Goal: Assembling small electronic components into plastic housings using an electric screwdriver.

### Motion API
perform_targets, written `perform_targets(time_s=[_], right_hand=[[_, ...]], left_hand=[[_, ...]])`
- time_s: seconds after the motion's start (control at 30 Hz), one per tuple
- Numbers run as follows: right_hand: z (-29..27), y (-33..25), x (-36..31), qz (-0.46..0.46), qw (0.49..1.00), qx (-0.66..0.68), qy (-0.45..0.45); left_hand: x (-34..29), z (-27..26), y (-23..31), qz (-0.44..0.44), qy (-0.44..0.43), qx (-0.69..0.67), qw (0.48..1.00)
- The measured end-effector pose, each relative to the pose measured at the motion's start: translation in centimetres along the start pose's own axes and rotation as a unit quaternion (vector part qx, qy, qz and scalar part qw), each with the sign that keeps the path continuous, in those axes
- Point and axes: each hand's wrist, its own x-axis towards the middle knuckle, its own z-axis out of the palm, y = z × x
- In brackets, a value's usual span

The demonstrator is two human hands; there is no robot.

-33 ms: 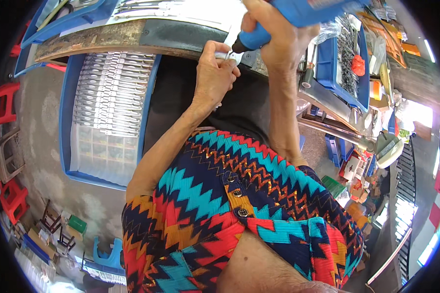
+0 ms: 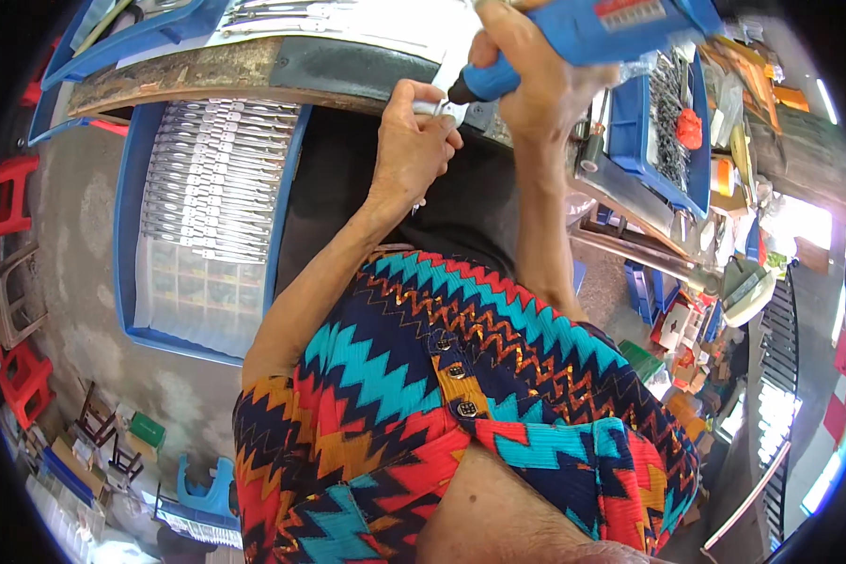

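My right hand is wrapped round a blue electric screwdriver with a dark nose that points left and down. The nose meets, or nearly meets, a small silvery-white metal piece at the edge of the workbench. My left hand pinches that piece between thumb and fingers, just left of the nose. How much of the piece lies under my fingers cannot be seen. Several slim metal parts rest on a bright white surface further back on the bench.
Left of my lap, a blue tray holds stacked rows of slim metal parts. A blue bin of dark small pieces stands on the right, a screwdriver handle near it. Red stools stand on the floor far left.
My right hand and the electric screwdriver have shifted slightly to the right, the tool's body tilting a little. My left hand stays in place with the metal piece.
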Motion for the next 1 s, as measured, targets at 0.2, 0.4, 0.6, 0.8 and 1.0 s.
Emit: perform_targets(time_s=[0.2, 0.4, 0.6, 0.8, 1.0], right_hand=[[0.5, 0.0, -0.9, -0.006, 0.987, 0.132, 0.091], [-1.1, 0.0, -1.4, -0.016, 0.964, 0.246, 0.096], [-1.2, 0.2, -1.5, -0.031, 0.965, 0.227, 0.126], [-1.2, 1.1, -1.5, -0.023, 0.973, 0.197, 0.120], [-1.5, 0.8, -1.3, -0.011, 0.978, 0.179, 0.103]], left_hand=[[0.0, 0.1, -0.7, -0.003, -0.011, -0.021, 1.000], [-0.5, -0.1, 0.0, -0.007, -0.012, -0.033, 0.999], [-0.5, -1.1, 0.8, -0.029, -0.062, -0.063, 0.996], [0.0, -3.6, 5.3, 0.055, -0.089, 0.068, 0.992], [4.4, -6.7, 11.1, 0.283, 0.049, 0.436, 0.853]])
